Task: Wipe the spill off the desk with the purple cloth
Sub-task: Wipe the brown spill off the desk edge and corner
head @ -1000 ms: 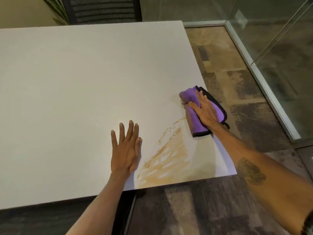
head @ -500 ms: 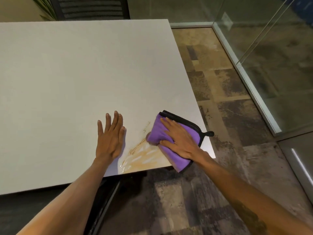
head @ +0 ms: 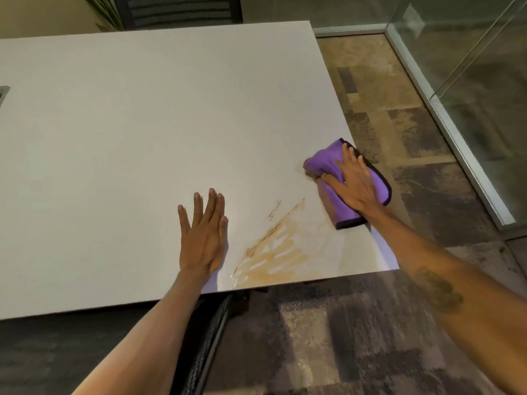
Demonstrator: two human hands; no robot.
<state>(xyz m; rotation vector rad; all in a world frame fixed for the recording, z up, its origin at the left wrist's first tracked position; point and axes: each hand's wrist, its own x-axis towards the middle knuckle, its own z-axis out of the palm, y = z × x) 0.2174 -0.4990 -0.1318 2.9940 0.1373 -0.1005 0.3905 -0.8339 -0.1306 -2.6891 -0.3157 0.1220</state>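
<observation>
A smeared tan-brown spill [head: 278,252] lies on the white desk [head: 142,124] near its front right corner, streaked diagonally. The purple cloth [head: 328,163], folded with a black trim, rests at the desk's right edge just beyond the spill. My right hand [head: 352,183] presses flat on top of the cloth, fingers spread over it. Flat on the desk to the left of the spill lies my left hand [head: 204,232], palm down, fingers apart, holding nothing.
The desk's right edge and front edge meet close to the spill. Patterned carpet floor [head: 399,124] lies to the right, with a glass wall and metal rail [head: 462,155] beyond. A dark chair [head: 176,10] stands behind the desk's far edge.
My right hand has slid the cloth from the spill's near right part up and to the right, toward the desk's right edge. My left hand stays flat on the desk.
</observation>
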